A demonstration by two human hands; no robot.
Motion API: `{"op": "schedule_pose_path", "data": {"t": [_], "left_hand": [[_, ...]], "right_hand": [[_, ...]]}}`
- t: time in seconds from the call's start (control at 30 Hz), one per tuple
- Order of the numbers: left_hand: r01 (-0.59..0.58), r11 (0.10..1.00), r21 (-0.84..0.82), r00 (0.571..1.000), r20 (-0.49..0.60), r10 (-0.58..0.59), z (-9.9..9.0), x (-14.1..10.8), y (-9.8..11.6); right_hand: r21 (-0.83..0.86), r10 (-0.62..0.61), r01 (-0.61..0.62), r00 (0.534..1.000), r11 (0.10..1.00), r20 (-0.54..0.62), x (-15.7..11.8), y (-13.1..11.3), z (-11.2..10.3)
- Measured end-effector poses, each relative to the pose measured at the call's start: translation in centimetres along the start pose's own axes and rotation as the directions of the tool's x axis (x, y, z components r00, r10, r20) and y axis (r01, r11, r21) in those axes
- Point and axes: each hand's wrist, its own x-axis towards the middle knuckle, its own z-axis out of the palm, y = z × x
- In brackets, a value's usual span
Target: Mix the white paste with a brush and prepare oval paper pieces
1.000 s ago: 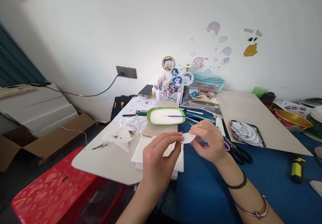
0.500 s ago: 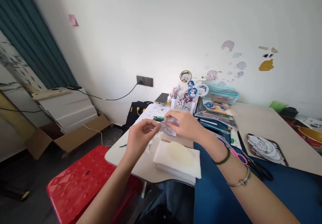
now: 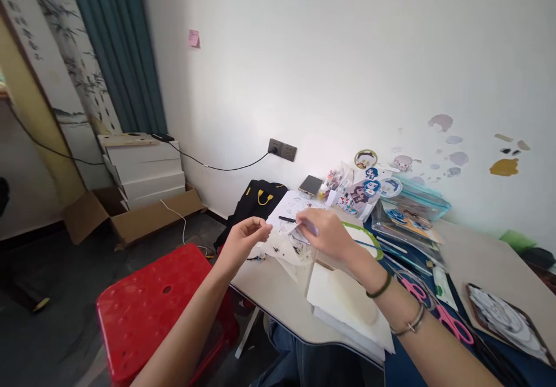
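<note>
My right hand [image 3: 324, 233] is closed on a small piece of paper [image 3: 299, 233], pale and partly hidden by the fingers. To its left, my left hand [image 3: 245, 239] is raised over the table edge with thumb and fingertips pinched together; anything between them is too small to make out. The two hands are apart. Below them, thin white sheets with dark scraps [image 3: 282, 251] lie on the table. A white foam pad [image 3: 347, 303] with a pale yellowish oval on it sits in front of my right hand.
A red stool [image 3: 160, 300] stands left of the table [image 3: 278, 306]. Pink-handled scissors [image 3: 454, 323], a tray of paper cutouts [image 3: 504, 317] and clear pouches [image 3: 408, 225] lie at the right. A phone [image 3: 311, 185] is near the wall, and a black bag [image 3: 256, 201] beside the table.
The view has swung left, so the table sits further right. My left hand has come off the paper, which stays in my right hand, and the hands are further apart.
</note>
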Motion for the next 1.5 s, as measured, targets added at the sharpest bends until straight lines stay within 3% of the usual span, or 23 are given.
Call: {"op": "schedule_pose_path", "data": {"t": [0.1, 0.17, 0.23, 0.37, 0.5, 0.67, 0.97, 1.23, 1.37, 1.43, 1.5], "left_hand": [[-0.006, 0.999, 0.038, 0.995, -0.104, 0.01, -0.4, -0.2, -1.1], [-0.013, 0.999, 0.052, 0.989, -0.145, 0.021, -0.2, -0.6, -1.4], [-0.024, 0.998, 0.056, 0.985, -0.167, 0.033, 0.3, -1.3, -1.1], [-0.014, 1.0, 0.026, 0.986, -0.164, 0.019, 1.3, -2.7, 0.1], [0.163, 0.969, -0.186, 0.986, -0.008, -0.168, 2.3, -3.1, 0.3], [0.371, 0.859, -0.354, 0.925, 0.223, -0.307, 2.7, -2.7, -0.6], [0.56, 0.687, -0.464, 0.808, 0.49, -0.327, 2.3, -3.2, -0.9], [0.574, 0.682, -0.453, 0.752, 0.622, -0.22, 1.2, -3.7, -0.9], [0.54, 0.686, -0.487, 0.731, 0.676, -0.096, 0.4, -3.9, -1.1], [0.509, 0.694, -0.509, 0.74, 0.671, -0.05, 0.0, -3.8, -1.1], [0.414, 0.793, -0.447, 0.803, 0.59, -0.086, -0.4, -3.8, -0.9]], "right_hand": [[-0.259, -0.274, 0.249, 0.96, 0.933, -0.063, -1.2, -0.3, 0.3], [-0.462, -0.489, 0.409, 0.87, 0.787, -0.063, -1.8, -0.6, 0.5], [-0.561, -0.588, 0.464, 0.807, 0.686, -0.051, -2.1, -0.7, 0.6], [-0.575, -0.565, 0.424, 0.821, 0.7, -0.083, -2.1, -0.6, 0.9], [-0.557, -0.549, 0.406, 0.828, 0.725, -0.112, -2.2, -0.9, 1.2], [-0.565, -0.573, 0.43, 0.814, 0.704, -0.095, -2.5, -1.6, 1.1], [-0.554, -0.625, 0.484, 0.776, 0.677, -0.086, -3.1, -2.5, 0.2], [-0.521, -0.659, 0.526, 0.746, 0.672, -0.095, -2.8, -3.7, 0.1], [-0.499, -0.653, 0.513, 0.742, 0.698, -0.15, -3.0, -3.6, 0.2], [-0.503, -0.638, 0.489, 0.75, 0.712, -0.174, -3.2, -3.2, 0.0], [-0.513, -0.628, 0.474, 0.758, 0.716, -0.176, -3.3, -2.9, -0.2]]}}
